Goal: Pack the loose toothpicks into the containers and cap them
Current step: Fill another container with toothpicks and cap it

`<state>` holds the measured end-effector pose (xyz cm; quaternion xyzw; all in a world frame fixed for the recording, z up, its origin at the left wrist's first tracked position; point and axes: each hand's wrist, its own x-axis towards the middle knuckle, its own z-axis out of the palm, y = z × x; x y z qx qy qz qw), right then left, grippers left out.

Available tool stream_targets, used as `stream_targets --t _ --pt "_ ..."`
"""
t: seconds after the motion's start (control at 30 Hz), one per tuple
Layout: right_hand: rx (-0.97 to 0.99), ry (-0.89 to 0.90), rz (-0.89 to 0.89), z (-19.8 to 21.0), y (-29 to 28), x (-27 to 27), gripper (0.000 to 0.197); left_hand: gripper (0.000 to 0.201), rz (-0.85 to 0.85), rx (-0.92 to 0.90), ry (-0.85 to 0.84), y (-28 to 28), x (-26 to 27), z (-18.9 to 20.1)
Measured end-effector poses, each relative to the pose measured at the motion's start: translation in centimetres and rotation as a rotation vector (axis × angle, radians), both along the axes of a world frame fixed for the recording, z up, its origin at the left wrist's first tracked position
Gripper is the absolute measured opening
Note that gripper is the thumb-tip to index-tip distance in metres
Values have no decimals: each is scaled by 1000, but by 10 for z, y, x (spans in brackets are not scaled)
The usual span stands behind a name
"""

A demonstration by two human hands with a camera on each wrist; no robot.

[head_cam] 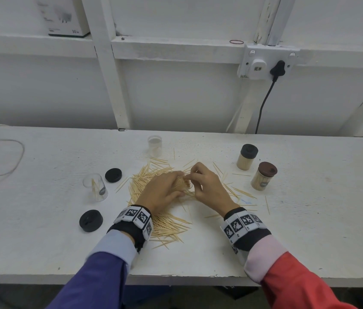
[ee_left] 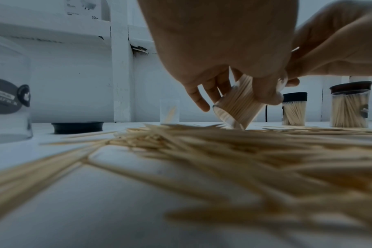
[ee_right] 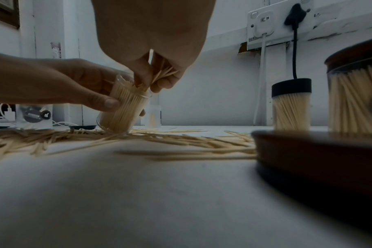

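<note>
A heap of loose toothpicks (head_cam: pixel 167 224) covers the middle of the white table (head_cam: pixel 42 241). My left hand (head_cam: pixel 177 185) grips a clear container (ee_left: pixel 238 109), tilted with its base edge on the heap and packed almost full of toothpicks. My right hand (head_cam: pixel 195 175) pinches a small bunch of toothpicks (ee_right: pixel 164 73) right at the container's open mouth (ee_right: pixel 130 83). Two full containers stand at the right, one with a black cap (head_cam: pixel 246 157) and one with a brown cap (head_cam: pixel 264 179).
An uncapped clear container (head_cam: pixel 95 187) holding a few toothpicks stands at the left, another (head_cam: pixel 155 146) at the back. Two black caps (head_cam: pixel 113 175) (head_cam: pixel 91 220) lie on the left. A brown lid (ee_right: pixel 316 151) lies by my right wrist. A black cable (head_cam: pixel 263 103) hangs behind.
</note>
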<state>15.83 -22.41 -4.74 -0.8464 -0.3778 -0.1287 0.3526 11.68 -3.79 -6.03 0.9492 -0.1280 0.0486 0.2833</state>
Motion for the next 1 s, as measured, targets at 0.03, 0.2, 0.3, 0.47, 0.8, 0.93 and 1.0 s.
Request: stream_targets --t 0.03,0.2,0.3,0.47,0.8,0.93,1.0 --pt "-1 -7 0 1 0 0 24 59 -6 -2 -2 0 0 0" --pt "23 -116 -29 2 -2 0 17 61 -55 -24 -18 -3 -1 4" --pt "50 -139 -34 3 -3 0 21 64 -74 -51 -9 -4 -2 4" --pt "105 -96 -63 4 -2 2 28 66 -70 -84 14 -4 -3 2" --pt "-32 207 -66 8 2 -8 77 64 145 -171 -18 -2 -7 6" --pt "-124 257 38 7 4 -12 77 76 108 -148 -23 -3 -10 9" --pt "-160 231 84 6 7 -13 72 73 77 -141 -29 -4 -10 8"
